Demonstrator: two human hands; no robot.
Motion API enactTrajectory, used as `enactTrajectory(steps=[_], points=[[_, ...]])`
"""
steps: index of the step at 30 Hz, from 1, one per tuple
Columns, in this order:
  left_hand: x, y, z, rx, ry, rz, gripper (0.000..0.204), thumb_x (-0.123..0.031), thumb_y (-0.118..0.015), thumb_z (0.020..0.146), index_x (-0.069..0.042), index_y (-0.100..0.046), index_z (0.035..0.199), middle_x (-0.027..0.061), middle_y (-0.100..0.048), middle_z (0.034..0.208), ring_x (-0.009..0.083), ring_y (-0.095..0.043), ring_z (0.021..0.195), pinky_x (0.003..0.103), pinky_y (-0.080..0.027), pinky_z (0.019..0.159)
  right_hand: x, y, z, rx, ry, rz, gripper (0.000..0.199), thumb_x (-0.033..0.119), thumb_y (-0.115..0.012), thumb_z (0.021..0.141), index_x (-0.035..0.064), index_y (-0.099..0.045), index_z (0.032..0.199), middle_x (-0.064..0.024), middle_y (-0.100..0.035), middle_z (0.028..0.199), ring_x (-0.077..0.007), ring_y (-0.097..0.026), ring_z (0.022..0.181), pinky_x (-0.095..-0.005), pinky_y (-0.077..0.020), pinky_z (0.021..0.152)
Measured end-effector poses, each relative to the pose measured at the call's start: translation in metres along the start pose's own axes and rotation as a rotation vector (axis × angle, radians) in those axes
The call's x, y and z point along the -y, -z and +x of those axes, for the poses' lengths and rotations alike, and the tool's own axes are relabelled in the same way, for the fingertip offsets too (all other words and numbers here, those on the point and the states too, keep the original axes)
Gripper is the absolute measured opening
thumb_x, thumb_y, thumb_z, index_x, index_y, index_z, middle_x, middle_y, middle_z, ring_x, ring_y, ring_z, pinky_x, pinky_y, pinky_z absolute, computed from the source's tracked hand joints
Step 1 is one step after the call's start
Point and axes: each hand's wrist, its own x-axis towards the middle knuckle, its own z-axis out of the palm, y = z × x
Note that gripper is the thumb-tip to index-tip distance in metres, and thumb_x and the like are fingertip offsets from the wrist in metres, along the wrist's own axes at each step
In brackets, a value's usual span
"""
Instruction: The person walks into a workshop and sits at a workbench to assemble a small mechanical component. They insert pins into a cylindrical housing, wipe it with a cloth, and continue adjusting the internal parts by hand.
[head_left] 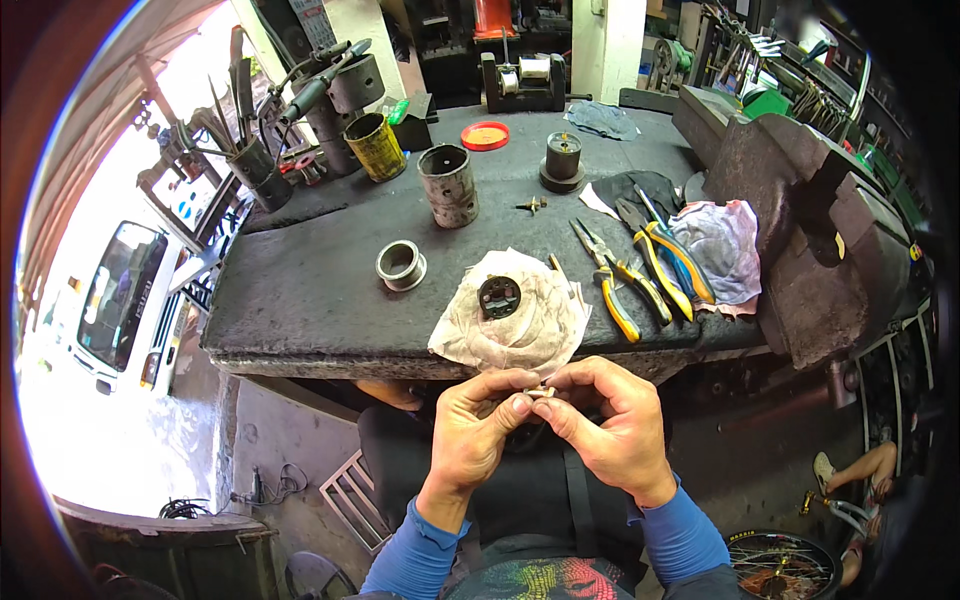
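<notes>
In front of the bench edge, my left hand (477, 430) and my right hand (615, 425) meet, fingertips pinched together. Between them is a small pale metal part (540, 392); its exact kind is too small to make out, and the fingers cover much of it. Just beyond lies a crumpled whitish cloth (530, 345) with a round dark slotted part (499, 298) on top. Left of the cloth stands a short flanged metal ring (401, 266). To its right lie needle-nose pliers (610, 280) and more yellow-and-blue handled pliers (665, 265).
A large bench vise (800, 230) fills the bench's right end. Farther back stand a metal cylinder (449, 187), a yellow can (375, 147), a red lid (485, 136) and a round dark part on a base (562, 160). A stained rag (720, 245) lies beside the vise.
</notes>
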Motion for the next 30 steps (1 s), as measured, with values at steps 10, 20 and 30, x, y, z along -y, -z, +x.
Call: enactTrajectory(steps=[10,20,30], points=[[-0.014,-0.009,-0.007,-0.010,0.069,0.368,0.022,-0.017,-0.062,0.107,0.001,-0.067,0.119,0.0026,-0.071,0.103,0.0079,-0.064,0.089,0.023,-0.052,0.080,-0.001,0.003,0.003,0.079,0.150,-0.216,0.019,0.000,-0.080,0.082,-0.0018,-0.072,0.099,-0.0124,-0.074,0.094,-0.0197,-0.072,0.080,-0.0293,-0.0566,0.070],[-0.005,-0.016,-0.012,-0.104,-0.079,0.417,0.016,-0.001,-0.066,0.101,0.007,-0.067,0.114,0.0123,-0.074,0.102,0.0165,-0.072,0.096,0.028,-0.057,0.086,-0.022,0.003,-0.012,0.044,-0.042,0.015,0.016,0.002,-0.080,0.090,-0.0020,-0.072,0.104,-0.0064,-0.075,0.096,-0.0103,-0.070,0.088,-0.0258,-0.0569,0.077],[0.013,-0.011,-0.016,-0.117,-0.084,0.387,0.017,-0.005,-0.067,0.101,0.005,-0.065,0.115,0.0104,-0.072,0.102,0.0160,-0.070,0.093,0.029,-0.057,0.088,-0.033,-0.002,-0.027,-0.013,-0.285,0.332,0.019,0.009,-0.080,0.092,0.0003,-0.072,0.107,-0.0059,-0.072,0.103,-0.0095,-0.066,0.095,-0.0259,-0.0541,0.082]])
